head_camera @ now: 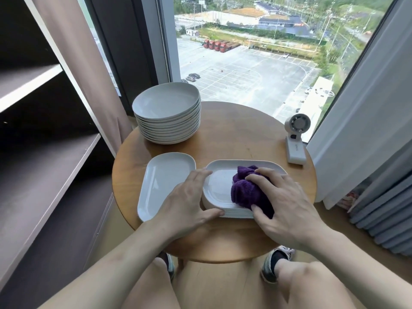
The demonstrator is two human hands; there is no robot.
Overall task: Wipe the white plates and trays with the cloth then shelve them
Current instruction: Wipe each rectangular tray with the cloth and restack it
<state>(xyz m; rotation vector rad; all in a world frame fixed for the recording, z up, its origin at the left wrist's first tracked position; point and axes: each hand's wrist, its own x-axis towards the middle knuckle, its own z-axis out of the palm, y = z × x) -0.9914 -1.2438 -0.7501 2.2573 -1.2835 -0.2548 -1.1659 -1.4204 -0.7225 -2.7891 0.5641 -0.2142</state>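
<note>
Two grips busy: my right hand (287, 204) clutches the cloth (247, 192), left hand (189, 197) flat, steadying the tray stack (219, 186); I'd sweep into corners.

— How much of the top white oblong tray (219, 186) shows?
— Its right half hides under the crumpled purple cloth (247, 192) and the right hand (283, 204)
— The label on the small white desk fan (296, 139)?
— Too small to read

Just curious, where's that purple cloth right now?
Head view: the purple cloth lies bunched under the right hand on the stack of trays, right of the single tray.
</note>
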